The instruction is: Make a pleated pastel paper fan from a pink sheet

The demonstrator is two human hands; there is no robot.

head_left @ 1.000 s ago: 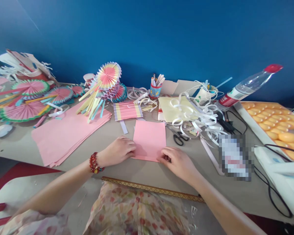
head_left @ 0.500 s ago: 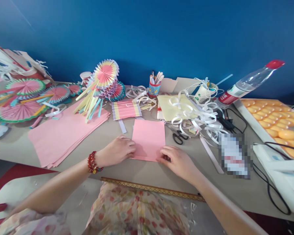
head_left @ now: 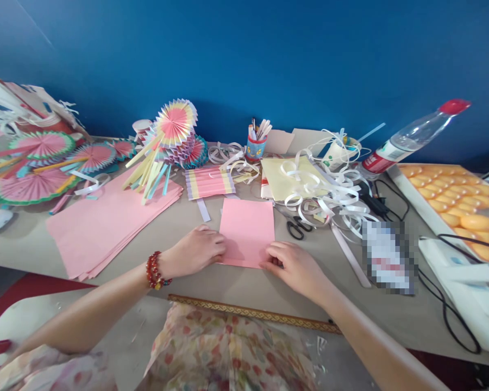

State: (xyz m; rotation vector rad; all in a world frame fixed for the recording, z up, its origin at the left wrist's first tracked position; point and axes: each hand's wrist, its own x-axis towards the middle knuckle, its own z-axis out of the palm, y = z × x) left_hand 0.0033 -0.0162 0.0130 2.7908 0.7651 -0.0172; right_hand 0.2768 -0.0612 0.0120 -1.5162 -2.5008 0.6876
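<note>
A pink sheet of paper (head_left: 247,228) lies in front of me on the grey table. At its near left corner is my left hand (head_left: 198,251), a beaded bracelet on the wrist, its curled fingers closed on the paper's edge. My right hand (head_left: 291,266) pinches the near right corner between thumb and fingers. Just beyond the sheet sits a pleated pink paper piece (head_left: 210,182) with yellow and lilac bands. Black scissors (head_left: 299,228) lie to the right of the sheet. Both hands partly cover the sheet's side edges.
Left of the sheet is a pink paper stack (head_left: 106,228), with pleated paper fans (head_left: 175,124) behind. A pen cup (head_left: 256,147), yellow paper (head_left: 289,176) and curled white strips (head_left: 342,195) sit farther back. A tilted bottle (head_left: 411,138) and a black cable (head_left: 444,309) are at right.
Both hands keep their places at the sheet's near corners. The narrow band along the near edge of the pink sheet looks flatter now. The view shifts very slightly.
</note>
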